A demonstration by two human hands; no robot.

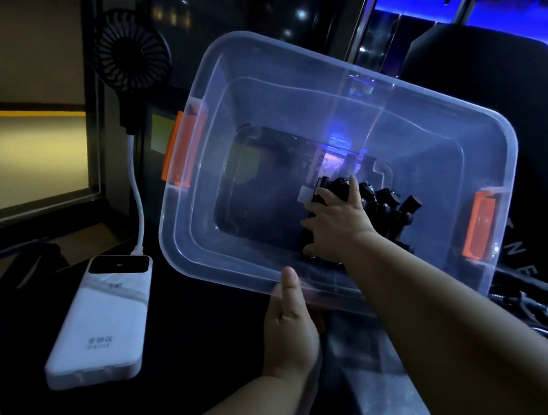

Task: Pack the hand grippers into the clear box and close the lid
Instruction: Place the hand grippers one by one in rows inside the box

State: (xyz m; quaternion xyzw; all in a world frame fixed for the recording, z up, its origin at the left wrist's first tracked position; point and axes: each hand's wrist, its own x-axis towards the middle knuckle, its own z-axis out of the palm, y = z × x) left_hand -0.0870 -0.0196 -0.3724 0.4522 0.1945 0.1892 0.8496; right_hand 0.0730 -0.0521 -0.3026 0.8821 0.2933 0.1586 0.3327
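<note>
The clear box (234,126), lidless with an orange latch on each end, fills the centre of the head view, tilted toward me. My left hand (292,327) grips its near rim, thumb on top. My right hand (333,221) reaches down inside and lies on a black hand gripper (380,203) at the bottom right of the box, fingers spread over it. How many black pieces lie there is hard to tell in the dim light. No lid is in view.
A white power bank (103,324) lies at the lower left, cabled to a small black fan (129,51) standing behind it. A black bag (6,295) sits at far left. A dark chair (520,99) and black gear (536,308) are at right.
</note>
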